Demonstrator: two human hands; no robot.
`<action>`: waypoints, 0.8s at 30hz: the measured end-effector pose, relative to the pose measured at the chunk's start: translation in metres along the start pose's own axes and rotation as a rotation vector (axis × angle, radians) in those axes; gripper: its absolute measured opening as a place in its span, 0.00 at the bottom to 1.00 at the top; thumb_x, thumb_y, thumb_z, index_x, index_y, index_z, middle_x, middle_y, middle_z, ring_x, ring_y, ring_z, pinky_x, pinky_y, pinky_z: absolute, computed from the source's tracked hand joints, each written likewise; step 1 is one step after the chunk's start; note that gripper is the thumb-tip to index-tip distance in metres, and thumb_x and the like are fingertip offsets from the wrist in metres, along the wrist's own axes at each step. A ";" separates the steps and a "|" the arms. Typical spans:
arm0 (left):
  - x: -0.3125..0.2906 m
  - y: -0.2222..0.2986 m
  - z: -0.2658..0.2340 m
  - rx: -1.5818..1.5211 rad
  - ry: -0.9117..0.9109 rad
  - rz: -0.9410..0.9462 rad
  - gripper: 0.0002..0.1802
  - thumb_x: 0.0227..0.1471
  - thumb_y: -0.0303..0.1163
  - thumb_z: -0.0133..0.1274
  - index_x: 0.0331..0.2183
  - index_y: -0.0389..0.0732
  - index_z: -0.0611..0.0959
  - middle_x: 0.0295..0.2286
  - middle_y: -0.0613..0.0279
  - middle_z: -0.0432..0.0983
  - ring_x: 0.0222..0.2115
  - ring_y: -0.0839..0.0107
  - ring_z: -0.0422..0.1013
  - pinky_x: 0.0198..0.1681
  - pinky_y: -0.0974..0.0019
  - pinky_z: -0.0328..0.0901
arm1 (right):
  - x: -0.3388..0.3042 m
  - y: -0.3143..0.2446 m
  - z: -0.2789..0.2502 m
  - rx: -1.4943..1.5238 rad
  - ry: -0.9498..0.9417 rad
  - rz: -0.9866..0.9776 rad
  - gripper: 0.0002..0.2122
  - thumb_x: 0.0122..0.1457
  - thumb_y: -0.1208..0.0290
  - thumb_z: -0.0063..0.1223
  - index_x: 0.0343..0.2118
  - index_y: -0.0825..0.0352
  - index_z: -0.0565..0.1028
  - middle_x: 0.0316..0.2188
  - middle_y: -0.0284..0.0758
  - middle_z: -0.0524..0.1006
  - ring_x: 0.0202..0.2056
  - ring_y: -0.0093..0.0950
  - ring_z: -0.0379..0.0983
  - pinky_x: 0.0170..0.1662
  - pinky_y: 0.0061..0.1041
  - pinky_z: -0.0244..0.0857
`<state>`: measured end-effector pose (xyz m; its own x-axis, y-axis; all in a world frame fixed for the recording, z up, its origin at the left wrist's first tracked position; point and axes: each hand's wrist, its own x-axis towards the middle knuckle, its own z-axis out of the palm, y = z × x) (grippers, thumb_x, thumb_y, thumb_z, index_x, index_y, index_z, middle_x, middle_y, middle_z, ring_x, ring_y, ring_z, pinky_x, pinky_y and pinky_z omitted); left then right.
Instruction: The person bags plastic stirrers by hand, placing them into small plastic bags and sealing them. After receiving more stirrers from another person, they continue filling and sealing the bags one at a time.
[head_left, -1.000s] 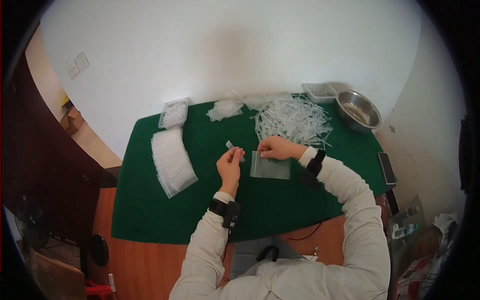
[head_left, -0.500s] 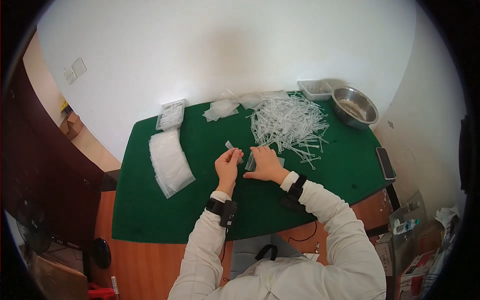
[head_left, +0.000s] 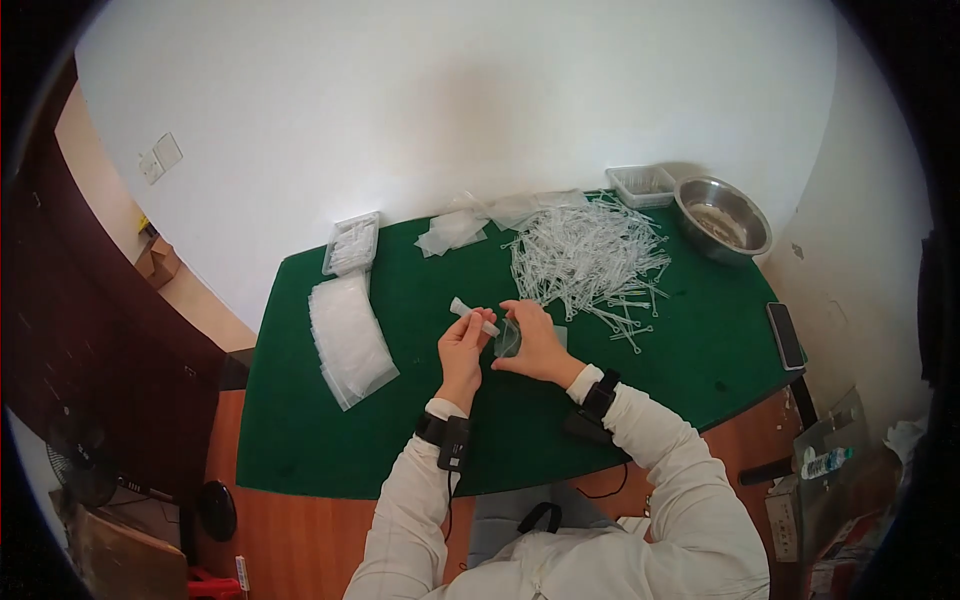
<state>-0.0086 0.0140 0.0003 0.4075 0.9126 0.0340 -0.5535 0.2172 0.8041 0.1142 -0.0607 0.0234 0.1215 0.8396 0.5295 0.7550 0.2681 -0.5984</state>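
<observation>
Green cloth covers the table [head_left: 330, 440] before a white wall. My left hand [head_left: 462, 346] pinches a small clear plastic pipette [head_left: 474, 316], thin and pale, tilted up to the left. My right hand [head_left: 535, 340] grips a small clear bag [head_left: 508, 340], the hands nearly touching at table centre. Far right, a steel bowl [head_left: 722, 217] holds something pale, beside a clear tray [head_left: 641, 184]. A loose pile of pipettes [head_left: 585, 256] lies near them. Left, a stack of clear bags [head_left: 349, 338].
</observation>
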 end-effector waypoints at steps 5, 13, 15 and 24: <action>-0.001 -0.005 0.003 0.020 -0.044 -0.045 0.12 0.50 0.31 0.48 0.35 0.33 0.75 0.33 0.58 0.73 0.35 0.71 0.70 0.39 0.68 0.65 | 0.001 -0.011 0.001 -0.036 0.090 -0.117 0.34 0.28 0.63 0.65 0.42 0.65 0.62 0.36 0.38 0.64 0.40 0.37 0.61 0.43 0.32 0.54; -0.009 -0.002 0.007 0.179 -0.170 -0.127 0.10 0.49 0.28 0.49 0.34 0.32 0.77 0.30 0.61 0.74 0.29 0.76 0.70 0.34 0.73 0.65 | 0.003 -0.015 -0.015 0.022 0.065 -0.088 0.34 0.33 0.64 0.63 0.46 0.67 0.61 0.39 0.39 0.64 0.40 0.35 0.63 0.42 0.31 0.57; -0.008 0.001 0.004 0.274 -0.231 -0.110 0.10 0.48 0.28 0.49 0.33 0.33 0.78 0.28 0.64 0.74 0.27 0.78 0.69 0.32 0.75 0.64 | 0.007 -0.015 -0.024 0.210 0.035 -0.101 0.30 0.39 0.66 0.59 0.47 0.67 0.62 0.42 0.40 0.65 0.41 0.34 0.65 0.42 0.29 0.60; -0.011 0.000 0.006 0.708 -0.405 -0.046 0.10 0.47 0.28 0.51 0.32 0.32 0.78 0.26 0.68 0.74 0.26 0.84 0.66 0.29 0.78 0.61 | 0.013 0.001 -0.024 0.325 -0.056 -0.156 0.10 0.47 0.82 0.47 0.34 0.70 0.73 0.28 0.37 0.73 0.28 0.25 0.70 0.31 0.20 0.63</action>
<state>-0.0085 0.0014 0.0035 0.7248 0.6824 0.0945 0.0052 -0.1427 0.9898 0.1319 -0.0614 0.0442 -0.0209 0.7988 0.6013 0.5164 0.5236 -0.6776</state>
